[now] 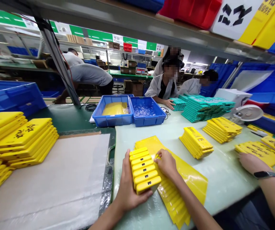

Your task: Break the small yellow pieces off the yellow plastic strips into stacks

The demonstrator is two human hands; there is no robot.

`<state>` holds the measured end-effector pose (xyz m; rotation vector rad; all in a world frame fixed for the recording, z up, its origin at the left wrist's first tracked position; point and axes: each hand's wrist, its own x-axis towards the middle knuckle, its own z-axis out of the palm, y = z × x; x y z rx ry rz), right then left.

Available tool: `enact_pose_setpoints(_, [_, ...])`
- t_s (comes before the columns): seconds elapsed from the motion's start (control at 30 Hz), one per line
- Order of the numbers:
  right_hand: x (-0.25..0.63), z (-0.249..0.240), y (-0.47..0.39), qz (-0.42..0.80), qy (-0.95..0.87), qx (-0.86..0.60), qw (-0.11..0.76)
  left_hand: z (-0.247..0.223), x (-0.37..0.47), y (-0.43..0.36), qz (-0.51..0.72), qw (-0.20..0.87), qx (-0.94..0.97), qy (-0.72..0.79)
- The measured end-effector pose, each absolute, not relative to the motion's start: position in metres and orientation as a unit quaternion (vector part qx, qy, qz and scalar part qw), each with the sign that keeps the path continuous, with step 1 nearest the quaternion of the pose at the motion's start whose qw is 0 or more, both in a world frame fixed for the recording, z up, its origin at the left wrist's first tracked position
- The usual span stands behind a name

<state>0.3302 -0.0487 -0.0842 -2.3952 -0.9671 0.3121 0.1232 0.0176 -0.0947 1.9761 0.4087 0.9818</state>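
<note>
My left hand (128, 188) is wrapped round a stack of several slim yellow cases (145, 169), held with their short ends facing me. Each of these ends carries a small dark port-like opening. Close against the right side of the stack, my right hand (166, 162) is closed in a pinch. A bit of yellow shows at its fingertips, too small to name. Beneath both hands, glossy yellow sheets (195, 182) lie fanned out on the pale green table mat (220, 172).
Yellow cases (27, 137) are piled at the left beside a white board (80, 159). Blue bins (149, 120) stand ahead, near teal stacks (200, 107). More yellow stacks (195, 142) sit right of centre. A co-worker's hand (252, 163) reaches in at right. A shelf (128, 27) hangs overhead.
</note>
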Motion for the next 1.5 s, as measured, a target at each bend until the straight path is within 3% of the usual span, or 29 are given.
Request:
enact_pose_setpoints(0.43, [0.341,-0.088,-0.048,0.243,-0.333,-0.789,0.456,-0.096,0.124,0.016,0.398,0.443,0.788,0.154])
enact_pose_setpoints(0.63, [0.354,-0.072,-0.062,0.427,-0.324,-0.723,0.435,-0.094,0.125,0.014,0.403,0.457,0.779,0.149])
enact_pose_setpoints(0.77, [0.366,-0.053,-0.069,0.463,-0.316,-0.717,0.414,-0.092,0.125,0.012,0.407,0.461,0.775,0.148])
enact_pose_setpoints(1.03, [0.326,0.025,-0.086,0.241,-0.261,-0.705,0.614,-0.095,0.123,0.012,0.397,0.461,0.777,0.159])
enact_pose_setpoints(1.23, [0.258,0.046,-0.074,0.145,-0.319,-0.724,0.594,-0.092,0.124,0.011,0.404,0.480,0.764,0.152])
enact_pose_setpoints(1.5, [0.244,0.045,-0.069,0.092,-0.370,-0.754,0.535,-0.089,0.124,0.011,0.396,0.489,0.761,0.160])
